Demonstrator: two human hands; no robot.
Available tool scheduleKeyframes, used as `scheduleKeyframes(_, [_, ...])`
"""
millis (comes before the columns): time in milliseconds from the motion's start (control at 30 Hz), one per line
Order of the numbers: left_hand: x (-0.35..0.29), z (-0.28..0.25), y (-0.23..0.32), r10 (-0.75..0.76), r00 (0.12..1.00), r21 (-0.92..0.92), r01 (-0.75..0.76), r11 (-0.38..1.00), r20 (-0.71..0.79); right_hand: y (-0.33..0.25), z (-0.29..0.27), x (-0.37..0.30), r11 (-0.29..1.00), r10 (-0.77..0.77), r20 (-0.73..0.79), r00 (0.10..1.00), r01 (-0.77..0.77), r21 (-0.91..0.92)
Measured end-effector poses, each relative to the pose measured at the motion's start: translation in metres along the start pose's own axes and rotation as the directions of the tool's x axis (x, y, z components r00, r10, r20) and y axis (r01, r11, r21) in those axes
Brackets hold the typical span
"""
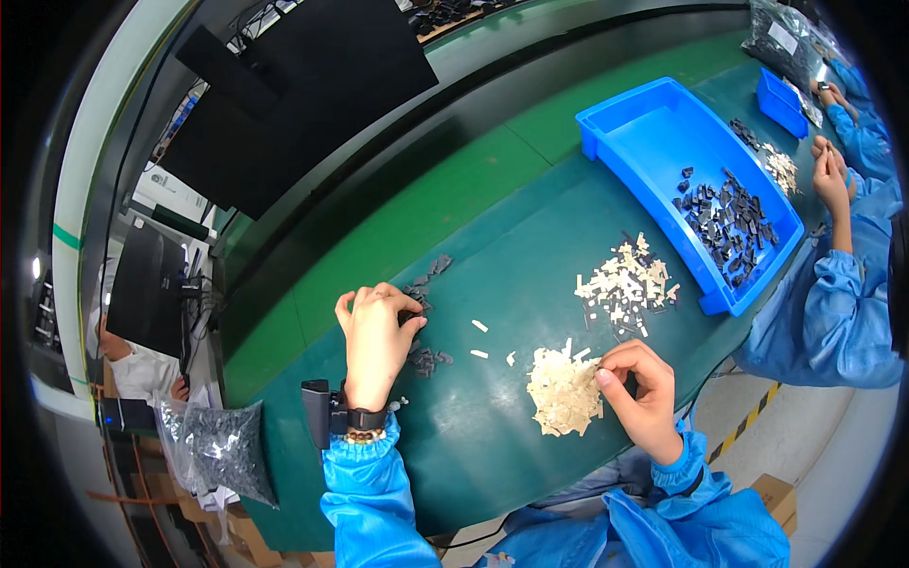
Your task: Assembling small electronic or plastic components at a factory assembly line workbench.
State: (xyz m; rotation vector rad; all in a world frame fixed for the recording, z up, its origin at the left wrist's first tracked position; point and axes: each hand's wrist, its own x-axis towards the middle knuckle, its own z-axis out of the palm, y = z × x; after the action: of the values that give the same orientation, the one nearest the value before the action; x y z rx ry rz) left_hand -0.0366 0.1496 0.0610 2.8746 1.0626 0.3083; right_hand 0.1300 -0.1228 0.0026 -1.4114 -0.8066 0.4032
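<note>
My left hand [372, 331] reaches over a loose row of small black pieces [431, 361] on the green table mat. Its thumb and forefinger curl together at the row; what they pinch, if anything, is hidden. At the right edge of a heap of thin cream strips [561, 393] is my right hand [644, 386], thumb and forefinger pressed together. Whatever is between those fingertips is too small to name. A few single strips [480, 326] lie between the row and the heap. Farther back spreads a mixed patch of cream and dark bits [625, 284].
A blue tray [620, 170] holding many black pieces stands back right. Beyond it, co-workers in blue sleeves [833, 293] sit beside a smaller blue bin [781, 104]. A bag of dark pieces [227, 450] leans at the table's left end. Dark monitors [312, 85] stand behind.
</note>
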Motion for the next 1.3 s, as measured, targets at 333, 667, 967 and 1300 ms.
scheduleKeyframes(333, [-0.007, 0.014, 0.02, 0.137, 0.984, -0.039, -0.143, 0.989, -0.115, 0.005, -0.002, -0.008, 0.997, 0.045, -0.043, 0.998, -0.042, 0.058])
scheduleKeyframes(667, [-0.039, 0.011, 0.094, 0.284, 0.959, -0.772, -0.199, 0.603, -0.025, 0.007, 0.0, -0.008, 0.995, 0.059, -0.024, 0.998, -0.057, 0.078])
scheduleKeyframes(967, [-0.062, 0.05, 0.111, 0.366, 0.902, -0.827, -0.38, 0.414, -0.23, 0.004, -0.003, -0.01, 0.913, 0.149, 0.157, 0.976, -0.197, 0.356])
scheduleKeyframes(1300, [-0.053, 0.044, 0.105, 0.387, 0.871, -0.709, -0.478, 0.519, -0.303, 0.002, -0.008, 0.002, 0.827, 0.196, 0.381, 0.903, -0.361, 0.43])
